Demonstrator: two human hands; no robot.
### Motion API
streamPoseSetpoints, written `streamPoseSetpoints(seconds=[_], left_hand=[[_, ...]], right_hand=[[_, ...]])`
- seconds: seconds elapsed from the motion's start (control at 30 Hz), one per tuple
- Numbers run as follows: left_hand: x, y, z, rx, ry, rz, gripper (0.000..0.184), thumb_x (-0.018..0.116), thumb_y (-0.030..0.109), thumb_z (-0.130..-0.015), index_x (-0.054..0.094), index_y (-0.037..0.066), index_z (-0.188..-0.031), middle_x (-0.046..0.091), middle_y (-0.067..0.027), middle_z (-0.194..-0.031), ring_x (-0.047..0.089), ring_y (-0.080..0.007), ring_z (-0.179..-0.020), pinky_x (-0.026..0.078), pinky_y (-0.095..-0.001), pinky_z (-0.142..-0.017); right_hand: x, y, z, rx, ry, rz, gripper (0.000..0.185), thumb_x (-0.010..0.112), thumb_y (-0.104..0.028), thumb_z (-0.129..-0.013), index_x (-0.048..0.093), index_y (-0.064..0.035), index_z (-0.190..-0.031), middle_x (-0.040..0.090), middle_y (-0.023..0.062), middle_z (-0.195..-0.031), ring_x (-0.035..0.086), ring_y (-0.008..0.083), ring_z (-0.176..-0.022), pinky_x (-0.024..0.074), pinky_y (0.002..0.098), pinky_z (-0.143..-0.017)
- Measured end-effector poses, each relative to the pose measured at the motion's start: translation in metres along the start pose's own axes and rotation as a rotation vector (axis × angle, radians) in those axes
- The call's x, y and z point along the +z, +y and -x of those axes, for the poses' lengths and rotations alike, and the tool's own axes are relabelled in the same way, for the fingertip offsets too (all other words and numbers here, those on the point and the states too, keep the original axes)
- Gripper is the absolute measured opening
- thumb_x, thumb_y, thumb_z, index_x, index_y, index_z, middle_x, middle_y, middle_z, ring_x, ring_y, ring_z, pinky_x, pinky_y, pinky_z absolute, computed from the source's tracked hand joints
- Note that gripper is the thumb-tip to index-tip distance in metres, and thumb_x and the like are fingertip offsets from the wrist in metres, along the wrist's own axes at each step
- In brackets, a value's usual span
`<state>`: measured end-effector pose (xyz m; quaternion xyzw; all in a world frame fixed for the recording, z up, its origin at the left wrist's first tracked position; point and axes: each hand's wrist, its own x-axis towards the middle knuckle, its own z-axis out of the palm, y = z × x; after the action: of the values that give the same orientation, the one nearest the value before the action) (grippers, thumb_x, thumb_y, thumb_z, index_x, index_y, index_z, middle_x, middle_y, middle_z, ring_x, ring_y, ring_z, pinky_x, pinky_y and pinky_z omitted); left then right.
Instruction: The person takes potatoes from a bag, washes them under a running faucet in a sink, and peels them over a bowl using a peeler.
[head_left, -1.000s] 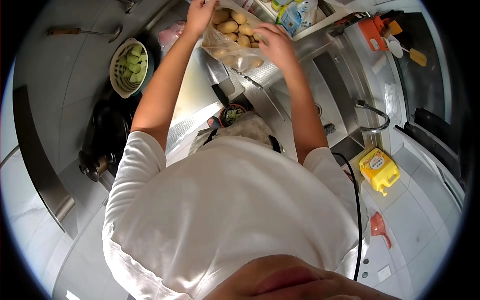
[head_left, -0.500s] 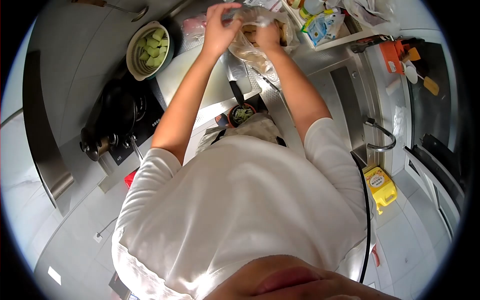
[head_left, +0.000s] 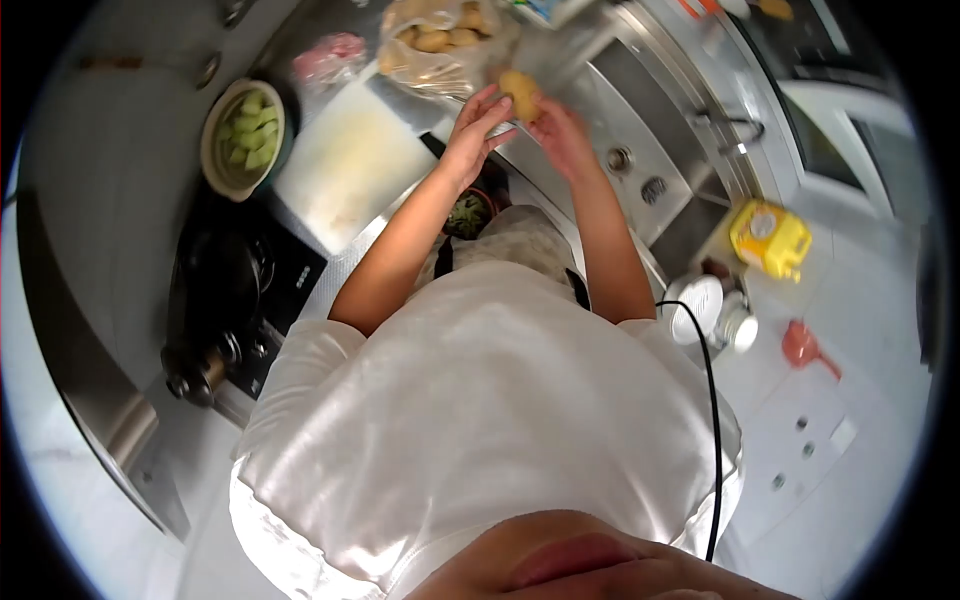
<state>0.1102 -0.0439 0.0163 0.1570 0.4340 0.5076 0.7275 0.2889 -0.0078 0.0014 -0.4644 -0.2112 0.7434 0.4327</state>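
Observation:
A yellowish-brown potato [head_left: 520,95] is in my right hand [head_left: 562,137], whose fingers are closed on its right side above the sink edge. Close by on its left, my left hand [head_left: 475,135] has its fingers apart, with the upper fingertips near the potato; blur hides whether they touch it. Just beyond my hands is an open clear plastic bag [head_left: 440,72] with several more potatoes inside. To the left of my left hand lies a white cutting board [head_left: 350,165]. A dark knife handle [head_left: 433,146] shows partly beside the left wrist.
A colander [head_left: 213,150] of pale green chunks stands left of the board, near a pink plastic bag [head_left: 330,58]. A black pan [head_left: 225,275] sits on the stove. The metal sink [head_left: 625,110] and faucet [head_left: 740,135] are at right. Below the counter edge is a bin of peelings [head_left: 467,215].
My right hand has come out of the plastic bag with a potato. My left hand has left the bag's rim and moved nearer the potato. The camera view has turned toward the right.

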Motion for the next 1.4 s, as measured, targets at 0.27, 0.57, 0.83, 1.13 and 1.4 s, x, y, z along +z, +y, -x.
streamPoseSetpoints(seconds=[0.27, 0.57, 0.83, 1.13, 1.4], left_hand=[[0.09, -0.121, -0.018, -0.315, -0.281, -0.045, 0.041, 0.069, 0.029, -0.099, 0.057, 0.007, -0.131, 0.065, -0.0079, -0.126, 0.066, -0.0216, -0.114, 0.057, -0.0431, -0.099], [0.184, -0.242, -0.097, -0.611, -0.091, -0.034, 0.044, 0.069, 0.024, -0.096, 0.052, 0.006, -0.133, 0.062, -0.0145, -0.125, 0.066, -0.0349, -0.113, 0.057, -0.0567, -0.101], [0.25, -0.283, -0.157, -0.733, -0.087, -0.129, 0.042, 0.065, 0.028, -0.097, 0.052, 0.01, -0.134, 0.059, -0.0132, -0.129, 0.065, -0.031, -0.115, 0.057, -0.0513, -0.102], [0.242, -0.356, -0.237, -0.501, -0.054, -0.355, 0.037, 0.059, 0.043, -0.102, 0.064, 0.011, -0.121, 0.069, -0.0054, -0.114, 0.068, -0.0239, -0.1, 0.055, -0.0386, -0.086], [0.276, -0.361, -0.205, -0.316, 0.294, -0.853, 0.068, 0.061, 0.053, -0.093, 0.061, -0.006, -0.128, 0.068, -0.0215, -0.118, 0.07, -0.0314, -0.097, 0.057, -0.0399, -0.08]], right_hand=[[-0.13, -0.024, 0.104, -0.218, 0.382, 0.44, 0.044, 0.073, -0.025, -0.096, 0.061, -0.0008, -0.131, 0.069, 0.0075, -0.117, 0.064, 0.0161, -0.107, 0.051, 0.03, -0.091], [-0.371, -0.131, -0.03, -0.764, 0.538, 0.864, 0.052, 0.065, -0.02, -0.096, 0.053, -0.0017, -0.144, 0.065, 0.0103, -0.128, 0.062, 0.026, -0.119, 0.0476, 0.0382, -0.104], [-0.36, -0.109, -0.037, -0.856, 0.269, 0.897, 0.062, 0.066, -0.008, -0.092, 0.048, -0.0093, -0.151, 0.044, 0.0123, -0.159, 0.041, 0.0305, -0.147, 0.0333, 0.0391, -0.12], [-0.342, -0.052, -0.003, -0.296, 0.622, 0.623, 0.043, 0.042, -0.034, -0.109, 0.057, -0.0105, -0.142, 0.062, 0.0174, -0.14, 0.06, 0.0368, -0.127, 0.0468, 0.0411, -0.106], [-0.381, -0.042, -0.033, -0.096, 0.545, -0.186, 0.048, 0.04, -0.034, -0.111, 0.061, 0.0005, -0.136, 0.069, 0.0159, -0.124, 0.064, 0.0314, -0.116, 0.0466, 0.037, -0.104]])
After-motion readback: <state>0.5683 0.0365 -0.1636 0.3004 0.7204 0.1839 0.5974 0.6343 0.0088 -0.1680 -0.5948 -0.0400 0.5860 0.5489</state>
